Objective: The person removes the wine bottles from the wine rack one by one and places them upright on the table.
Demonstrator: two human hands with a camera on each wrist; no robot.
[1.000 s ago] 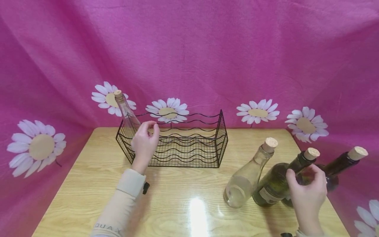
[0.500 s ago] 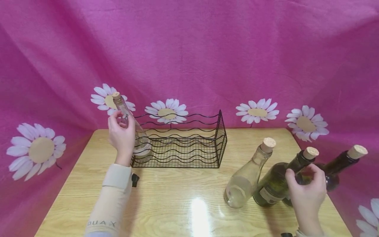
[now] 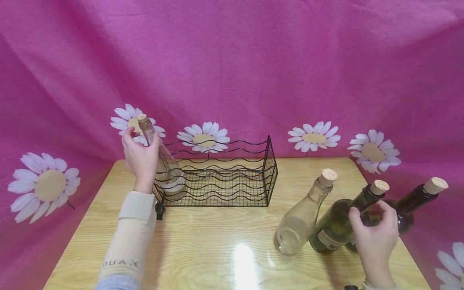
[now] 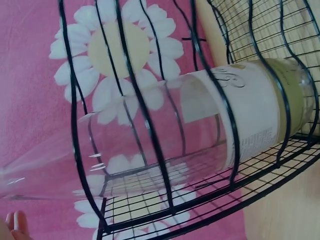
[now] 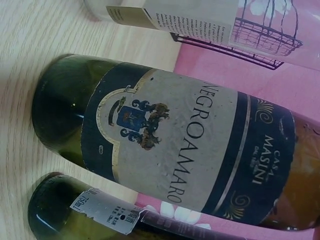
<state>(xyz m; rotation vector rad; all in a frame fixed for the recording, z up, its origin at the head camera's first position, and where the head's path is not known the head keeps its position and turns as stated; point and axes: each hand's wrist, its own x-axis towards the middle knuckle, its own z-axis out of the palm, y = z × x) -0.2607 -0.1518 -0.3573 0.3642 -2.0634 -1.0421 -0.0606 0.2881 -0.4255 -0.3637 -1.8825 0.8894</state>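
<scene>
In the head view, a clear corked bottle (image 3: 168,169) leans in the left end of a black wire rack (image 3: 224,185). My left hand (image 3: 141,159) is beside its neck, thumb and fingers spread in a curve. The left wrist view shows the bottle's pale label (image 4: 250,107) behind the wires, with fingertips (image 4: 19,225) a little apart from the neck. My right hand (image 3: 377,237) grips the neck of a dark green wine bottle (image 3: 335,223), its thumb on the near side. A NEGROAMARO label (image 5: 175,140) fills the right wrist view.
Another clear corked bottle (image 3: 299,221) stands left of the green one on the wooden table (image 3: 206,245). A further dark corked bottle (image 3: 413,203) is at the far right, near the table edge. Pink cloth (image 3: 232,72) with printed daisies hangs behind.
My left hand has moved left, from over the rack's left part to the clear bottle's neck, and slightly upward along it. The right hand stays at the green bottle.
</scene>
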